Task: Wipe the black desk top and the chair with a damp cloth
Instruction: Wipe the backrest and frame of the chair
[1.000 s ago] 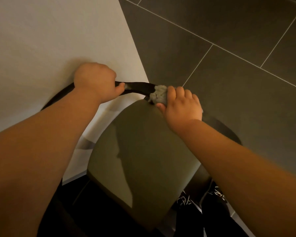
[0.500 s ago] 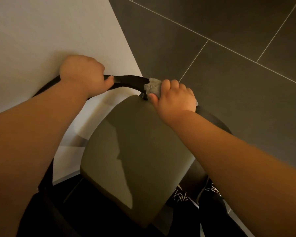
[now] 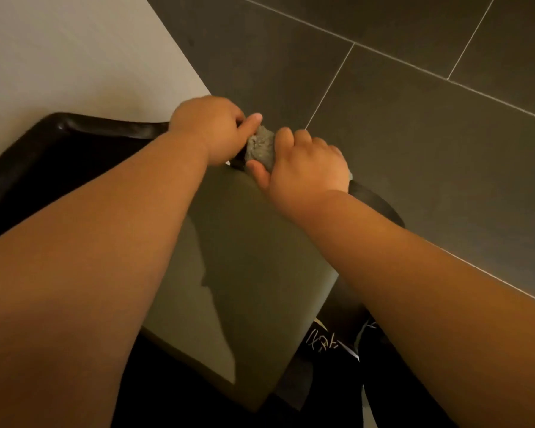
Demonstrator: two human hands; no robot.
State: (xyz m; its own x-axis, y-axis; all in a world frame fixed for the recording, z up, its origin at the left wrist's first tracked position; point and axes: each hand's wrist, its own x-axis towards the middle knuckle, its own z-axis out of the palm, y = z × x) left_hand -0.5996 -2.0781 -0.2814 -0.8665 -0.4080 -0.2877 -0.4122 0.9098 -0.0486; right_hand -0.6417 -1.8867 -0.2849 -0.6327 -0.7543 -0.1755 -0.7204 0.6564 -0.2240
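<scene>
A chair with an olive seat (image 3: 244, 257) and a black curved backrest (image 3: 74, 131) stands below me. My right hand (image 3: 306, 165) grips a bunched grey cloth (image 3: 261, 146) and presses it on the backrest's top rail, near the seat's far corner. My left hand (image 3: 210, 128) curls over the same rail just left of the cloth, and one straight finger touches the cloth. Both forearms cover much of the backrest and part of the seat. No black desk top is in view.
A pale flat surface (image 3: 74, 50) lies behind the backrest at the upper left. Dark grey floor tiles (image 3: 414, 125) with light joints fill the right side. Black shoes with white laces (image 3: 325, 344) show beside the seat's near right edge.
My left hand has slid right along the backrest until it meets the cloth. My right hand still holds the cloth at the same spot on the rail. The view has shifted right.
</scene>
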